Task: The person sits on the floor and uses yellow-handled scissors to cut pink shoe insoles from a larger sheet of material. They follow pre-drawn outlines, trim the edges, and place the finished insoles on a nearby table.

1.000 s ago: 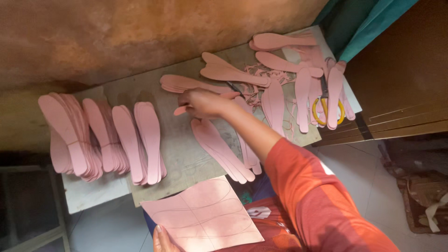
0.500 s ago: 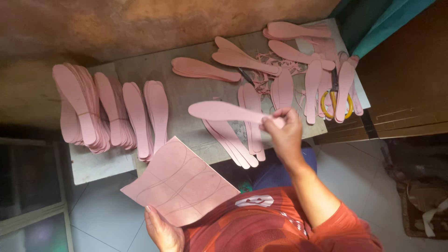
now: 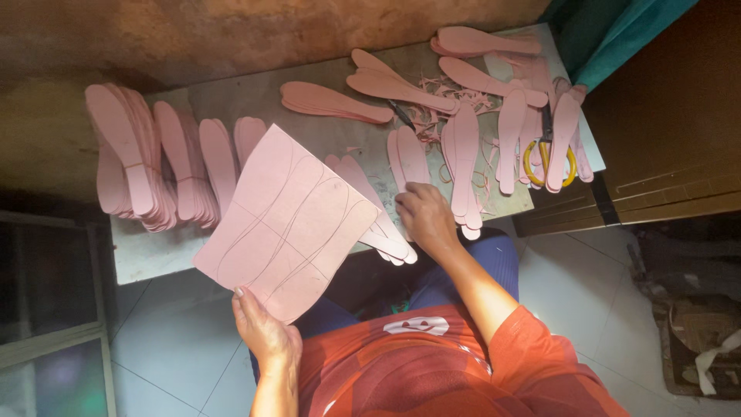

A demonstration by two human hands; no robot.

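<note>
Far left of the grey worktop [image 3: 154, 247], a fanned stack of pink insole cut-outs [image 3: 127, 158] stands against the wall side, with further single insoles lying beside it toward the middle.

Next, the left hand [image 3: 266, 332] holds a pink sheet [image 3: 289, 220] by its near corner, below the table edge. The thumb lies on the upper face and the fingers are curled beneath, pinching the corner. The sheet is raised and tilted over the worktop, covering part of the insoles behind it. Curved outlines are drawn on it. It stays nearly flat from a one-corner hold, so I judge it light and fairly stiff, likely a thin foam or board; it would crease if bent sharply. An edge or corner pinch looks adequate; a grip nearer the middle of an edge would steady it better.

Centre, the right hand [image 3: 424, 216] rests palm down at the table edge, fingers bent and close together, tips pressing on a small pile of insoles [image 3: 382, 232] that overhangs the edge. Whether it pinches one, I cannot tell.

Further right lie more insoles in loose groups, pink trimmings [image 3: 451, 104], and at far right yellow-handled scissors [image 3: 548, 154] lying among upright-laid insoles.
</note>
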